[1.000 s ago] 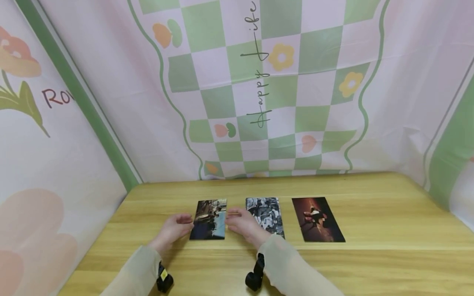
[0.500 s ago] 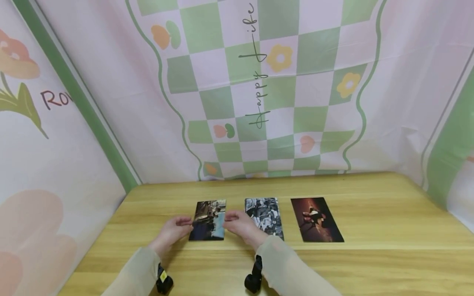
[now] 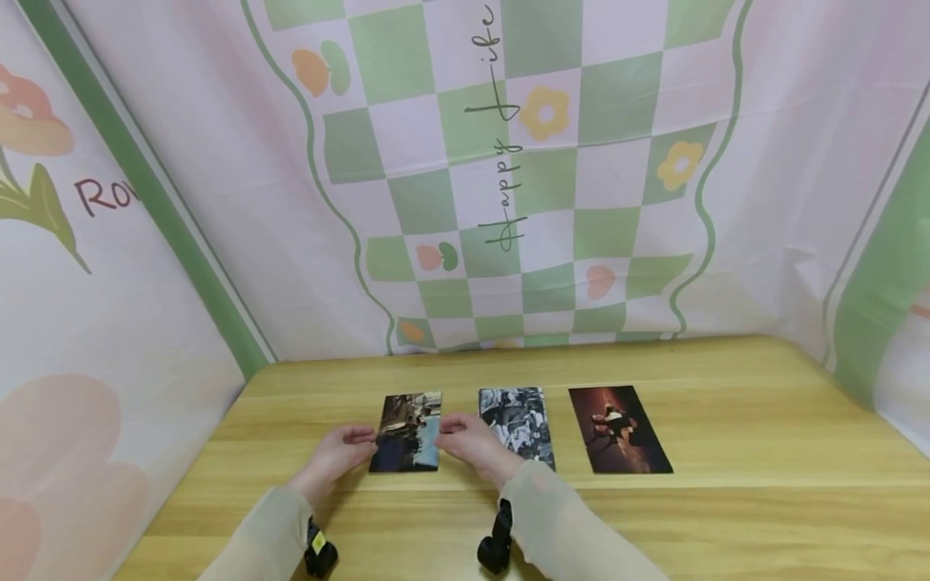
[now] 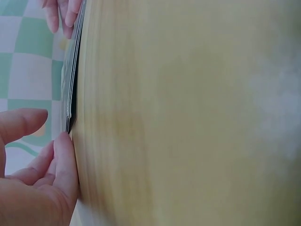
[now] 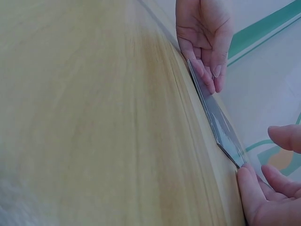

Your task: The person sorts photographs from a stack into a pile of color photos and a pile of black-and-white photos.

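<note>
A small stack of photo cards (image 3: 407,436) lies on the table, its top one showing dark and blue tones. At its left edge is my left hand (image 3: 337,456), fingertips against the card edges and thumb held away. My right hand (image 3: 475,444) meets the opposite edge likewise, its thumb raised apart in the right wrist view. Layered edges of the stack (image 4: 71,89) show in the left wrist view. Partly behind my right hand lies a black-and-white photo card (image 3: 519,420). Farther right is a dark red photo card (image 3: 621,428).
The cards lie on a light wooden table (image 3: 763,436). A checked fabric backdrop (image 3: 552,177) hangs behind it, and another printed cloth (image 3: 87,307) rises at the left. Each wrist carries a small black camera (image 3: 496,549).
My right hand has come slightly left, against the stack's right edge. The left hand stays at the left edge. The whole head view has shifted a little.
</note>
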Demonstrator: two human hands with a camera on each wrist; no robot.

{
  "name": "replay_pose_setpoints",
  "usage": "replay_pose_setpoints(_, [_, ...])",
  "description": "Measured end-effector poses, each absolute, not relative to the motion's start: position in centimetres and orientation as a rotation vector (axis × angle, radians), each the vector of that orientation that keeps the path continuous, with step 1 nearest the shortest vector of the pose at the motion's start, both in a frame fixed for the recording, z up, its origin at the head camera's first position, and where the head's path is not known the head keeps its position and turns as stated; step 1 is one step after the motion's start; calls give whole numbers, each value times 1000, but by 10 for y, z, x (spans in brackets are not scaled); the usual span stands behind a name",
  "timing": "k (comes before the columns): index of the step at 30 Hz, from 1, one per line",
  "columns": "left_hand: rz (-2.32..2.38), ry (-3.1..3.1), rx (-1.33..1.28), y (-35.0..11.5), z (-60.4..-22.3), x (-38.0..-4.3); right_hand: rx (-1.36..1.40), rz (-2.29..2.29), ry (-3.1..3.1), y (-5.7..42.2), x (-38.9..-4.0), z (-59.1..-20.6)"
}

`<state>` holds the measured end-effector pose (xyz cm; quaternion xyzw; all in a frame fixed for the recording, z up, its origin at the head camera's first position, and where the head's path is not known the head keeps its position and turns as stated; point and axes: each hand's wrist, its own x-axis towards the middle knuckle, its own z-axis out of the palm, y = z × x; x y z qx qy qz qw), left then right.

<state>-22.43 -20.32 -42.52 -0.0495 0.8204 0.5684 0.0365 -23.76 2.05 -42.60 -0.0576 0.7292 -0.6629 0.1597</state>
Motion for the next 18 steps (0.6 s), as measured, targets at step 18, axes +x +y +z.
replay_pose_setpoints(18, [1724,2514,-242,-202,-421,-224,-142,-2060,1812,23,-241,-426])
